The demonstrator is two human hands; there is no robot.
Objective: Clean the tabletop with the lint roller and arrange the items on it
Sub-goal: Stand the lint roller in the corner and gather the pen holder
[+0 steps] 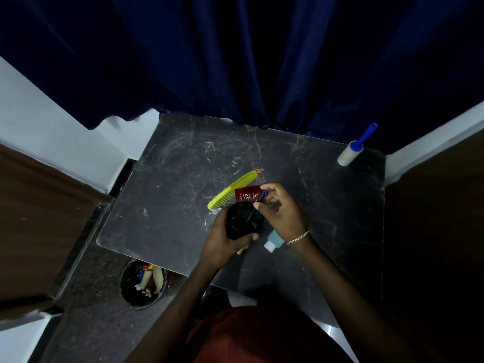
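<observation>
Teal bottle [272,239] — half-hidden by wrist

Both bare forearms reach forward and meet in front of the body. The left hand [222,239] curls in a wrapping grip, thumb across the near side. The right hand [281,210], wrist slightly bent, seems to pinch with fingertips [258,205], though shadow blurs it.

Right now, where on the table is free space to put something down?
The left half of the table, left of the comb, is bare. So is the patch between the hands and the lint roller. The middle is crowded.
</observation>
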